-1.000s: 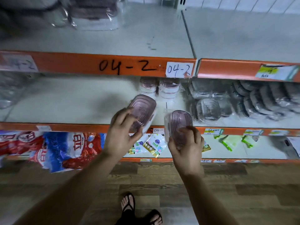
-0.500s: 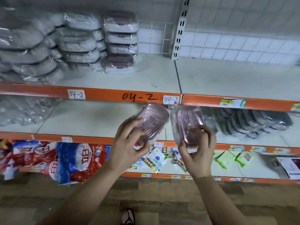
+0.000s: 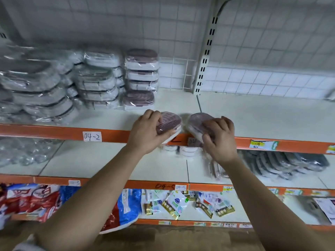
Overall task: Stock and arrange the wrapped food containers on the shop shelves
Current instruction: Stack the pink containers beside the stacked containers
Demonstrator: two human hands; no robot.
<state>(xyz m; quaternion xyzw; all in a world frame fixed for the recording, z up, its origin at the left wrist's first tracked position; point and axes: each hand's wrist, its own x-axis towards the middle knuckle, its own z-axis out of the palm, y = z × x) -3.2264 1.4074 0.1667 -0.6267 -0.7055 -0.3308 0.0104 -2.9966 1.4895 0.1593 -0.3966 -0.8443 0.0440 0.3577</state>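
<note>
My left hand grips a wrapped container with a mauve lid at the front edge of the upper shelf. My right hand grips a second wrapped mauve-lidded container just to its right, tilted. Both containers hover at the orange shelf lip, almost touching each other. Behind them stands a stack of the same mauve-lidded containers, with one lower pile in front of it.
Grey wrapped containers fill the upper shelf's left side. The middle shelf holds more wrapped containers at the right and clear ware at the left. Snack bags and small packets lie on the bottom shelf.
Both hands have lifted their containers from in front of the middle shelf up to the edge of the upper shelf. The camera has tilted upward.
</note>
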